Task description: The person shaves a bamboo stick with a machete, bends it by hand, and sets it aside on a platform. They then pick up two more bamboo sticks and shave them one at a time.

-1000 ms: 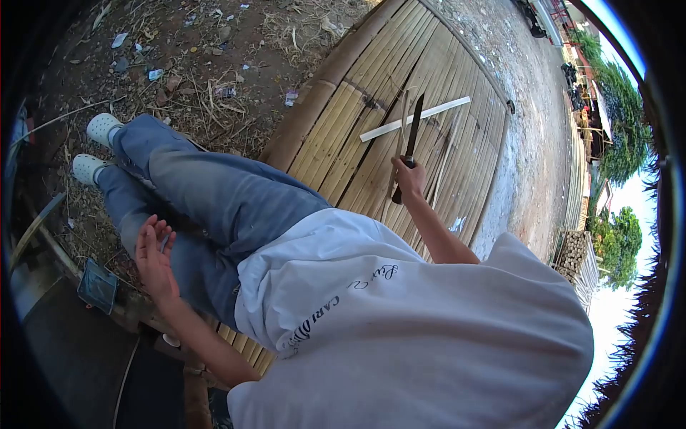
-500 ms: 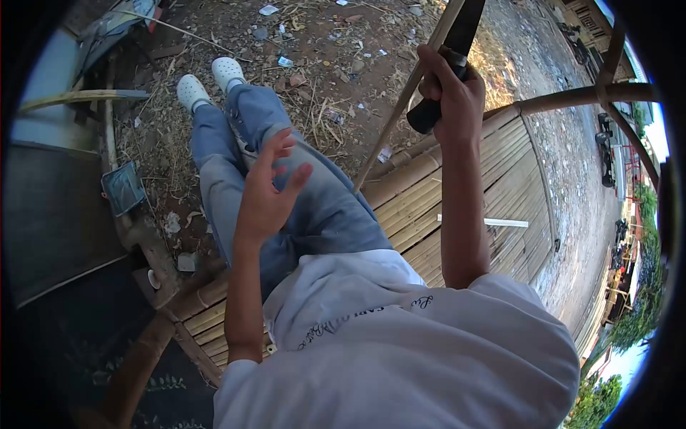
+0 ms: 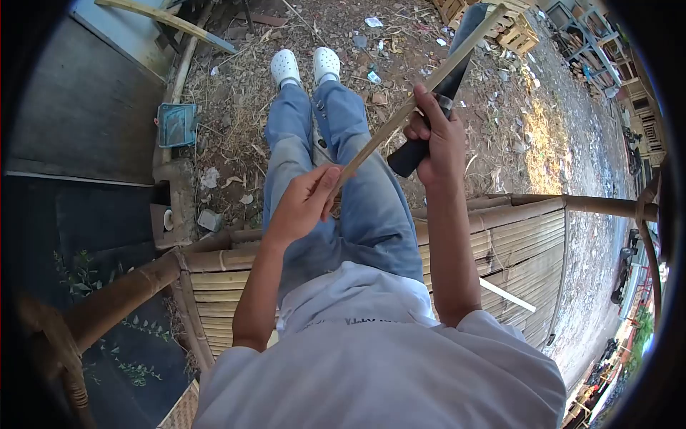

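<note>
My right hand (image 3: 441, 143) is wrapped round the black handle of a large knife (image 3: 409, 158), its dark blade pointing up and away from me. A long, thin wooden stick (image 3: 382, 138) runs diagonally across the view, alongside the blade and by my right thumb. At the stick's lower end, over my thighs, my left hand (image 3: 300, 205) pinches it between thumb and fingers. My outstretched legs in blue jeans (image 3: 379, 186) lie beneath both hands.
I sit on a bamboo slat bench (image 3: 529, 239) bordered by bamboo rails (image 3: 128, 300). A white strip (image 3: 507, 294) lies on its right part. A blue plastic basket (image 3: 177, 125) stands at left, by a dark panel (image 3: 86, 107). Wooden crates (image 3: 518, 37) sit on the littered ground ahead.
My left hand, open and off the stick before, has closed on its lower end. The knife and stick have come lower, and the view has turned.
</note>
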